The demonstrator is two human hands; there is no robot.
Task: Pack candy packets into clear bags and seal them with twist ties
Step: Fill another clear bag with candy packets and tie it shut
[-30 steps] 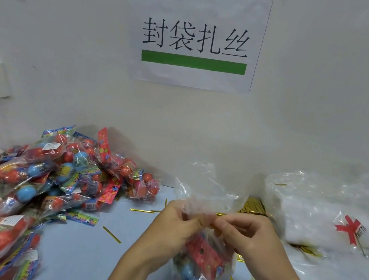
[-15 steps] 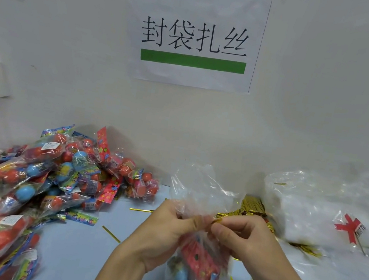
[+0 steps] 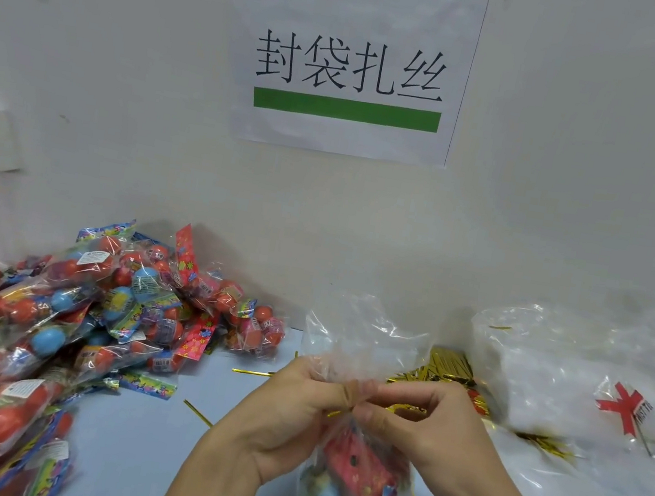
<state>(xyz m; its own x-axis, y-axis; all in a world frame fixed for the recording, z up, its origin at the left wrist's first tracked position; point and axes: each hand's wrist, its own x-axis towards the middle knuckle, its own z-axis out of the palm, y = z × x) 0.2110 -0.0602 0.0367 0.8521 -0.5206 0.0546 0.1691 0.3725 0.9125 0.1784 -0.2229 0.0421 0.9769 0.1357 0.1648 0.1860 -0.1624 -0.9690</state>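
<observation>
Both hands meet at the neck of the clear bag [image 3: 362,339], over the counter [image 3: 138,454]: left hand [image 3: 290,417] pinches it gathered, right hand [image 3: 418,425] pinches the gold twist tie [image 3: 338,413], presumably for winding.

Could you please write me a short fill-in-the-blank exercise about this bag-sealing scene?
1. Both the left hand and the right hand pinch the neck of the clear ____.
2. The twist tie at the neck is ____ in colour.
3. The pile of candy packets lies to the person's ____.
4. The bars on the wall sign are ____.

Missing words: bag; gold; left; green
</observation>
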